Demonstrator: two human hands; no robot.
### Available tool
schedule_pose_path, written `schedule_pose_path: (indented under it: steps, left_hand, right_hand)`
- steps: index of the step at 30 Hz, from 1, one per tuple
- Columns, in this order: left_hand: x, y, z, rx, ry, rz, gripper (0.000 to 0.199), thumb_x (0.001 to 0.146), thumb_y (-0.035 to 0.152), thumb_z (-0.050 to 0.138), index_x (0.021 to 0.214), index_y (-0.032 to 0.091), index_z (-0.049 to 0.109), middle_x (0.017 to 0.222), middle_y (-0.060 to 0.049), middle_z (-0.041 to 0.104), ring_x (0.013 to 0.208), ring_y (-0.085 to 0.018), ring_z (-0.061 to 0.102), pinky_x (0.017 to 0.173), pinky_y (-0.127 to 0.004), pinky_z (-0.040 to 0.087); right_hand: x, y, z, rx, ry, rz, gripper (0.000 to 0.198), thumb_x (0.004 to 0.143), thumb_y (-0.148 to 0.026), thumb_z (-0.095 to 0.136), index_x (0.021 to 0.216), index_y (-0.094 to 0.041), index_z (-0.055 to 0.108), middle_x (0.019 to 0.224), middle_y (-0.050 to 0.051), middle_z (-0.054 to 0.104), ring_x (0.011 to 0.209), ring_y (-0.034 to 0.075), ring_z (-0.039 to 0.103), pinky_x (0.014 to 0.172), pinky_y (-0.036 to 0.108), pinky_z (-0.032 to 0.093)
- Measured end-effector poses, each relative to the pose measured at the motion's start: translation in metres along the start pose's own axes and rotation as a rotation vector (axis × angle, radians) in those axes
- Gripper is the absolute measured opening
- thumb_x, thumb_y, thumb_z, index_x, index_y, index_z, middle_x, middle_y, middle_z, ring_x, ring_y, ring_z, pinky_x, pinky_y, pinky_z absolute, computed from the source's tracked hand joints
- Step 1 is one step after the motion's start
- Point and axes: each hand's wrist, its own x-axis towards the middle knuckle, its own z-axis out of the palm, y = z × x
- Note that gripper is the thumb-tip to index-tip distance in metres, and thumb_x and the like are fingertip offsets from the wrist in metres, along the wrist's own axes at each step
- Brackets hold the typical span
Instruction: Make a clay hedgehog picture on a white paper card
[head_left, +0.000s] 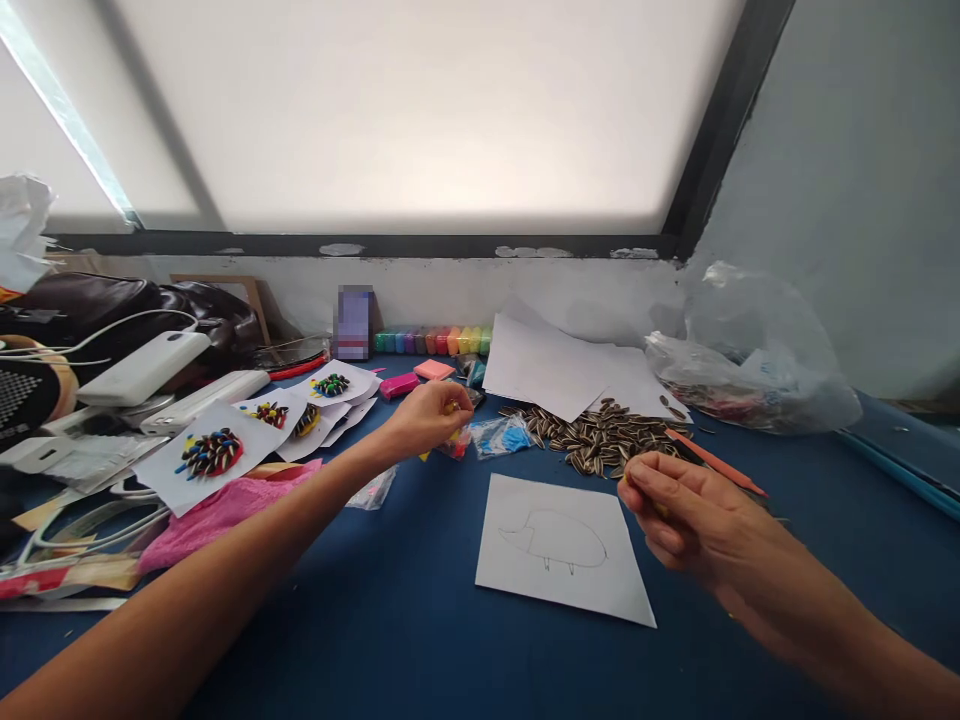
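Observation:
My left hand [429, 415] reaches over small clear packets, its fingertips pinched round a small yellow lump [451, 408], possibly modelling clay. Under it lie a packet with red and yellow bits [456, 443] and a packet of blue material [510, 437]. My right hand [690, 505] is closed at the right of the paper, with a bit of a yellow lump [660, 508] showing between its fingers. Between and below my hands, a white sheet [555, 590] bears a pencil outline of a hedgehog-like animal. Striped sunflower seeds [607, 435] are heaped behind it.
Finished-looking hedgehog pictures of clay and seeds [214, 455] lie at left by a pink cloth [232, 515]. Coloured clay blocks [435, 341], a phone [353, 325] and white sheets [540, 365] line the back. An orange pencil-like stick [720, 463] and plastic bag [765, 365] are at right.

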Motion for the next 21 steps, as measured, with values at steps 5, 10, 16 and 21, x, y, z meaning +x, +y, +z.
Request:
schedule_pose_path:
  steps: [5, 10, 16, 21]
  left_hand:
    - [0.002, -0.01, -0.002, 0.232, 0.088, 0.073, 0.018, 0.072, 0.024, 0.068, 0.089, 0.017, 0.072, 0.101, -0.011, 0.066, 0.106, -0.031, 0.056, 0.092, -0.043, 0.042]
    - [-0.01, 0.017, 0.01, 0.375, 0.126, 0.332, 0.023, 0.089, 0.026, 0.056, 0.104, 0.017, 0.07, 0.11, -0.012, 0.065, 0.107, -0.028, 0.055, 0.095, -0.042, 0.04]
    - [-0.036, 0.047, 0.04, 0.257, -0.269, 0.387, 0.018, 0.09, 0.03, 0.055, 0.096, 0.019, 0.068, 0.1, -0.007, 0.063, 0.088, -0.02, 0.058, 0.072, -0.03, 0.039]
    - [-0.041, 0.053, 0.04, 0.278, -0.338, 0.222, 0.013, 0.085, 0.031, 0.058, 0.085, 0.018, 0.059, 0.089, -0.005, 0.062, 0.077, -0.018, 0.054, 0.063, -0.029, 0.032]
  right_hand:
    - [-0.003, -0.001, 0.005, -0.028, 0.018, -0.004, 0.047, 0.078, -0.066, 0.062, 0.067, -0.021, 0.057, 0.056, -0.004, 0.044, 0.051, 0.01, 0.032, 0.048, 0.024, 0.03]
    - [0.002, 0.003, 0.004, 0.045, 0.013, 0.012, 0.033, 0.083, -0.053, 0.063, 0.077, -0.021, 0.063, 0.063, -0.002, 0.051, 0.055, 0.01, 0.037, 0.049, 0.023, 0.033]
    - [0.008, 0.008, -0.001, 0.223, 0.032, -0.002, 0.007, 0.075, -0.023, 0.068, 0.08, -0.018, 0.065, 0.073, 0.001, 0.058, 0.066, 0.012, 0.049, 0.059, 0.023, 0.045]
    - [0.004, 0.008, 0.001, 0.133, -0.016, -0.006, 0.021, 0.084, -0.039, 0.066, 0.089, -0.02, 0.061, 0.076, 0.0, 0.064, 0.054, 0.008, 0.049, 0.049, 0.022, 0.043]
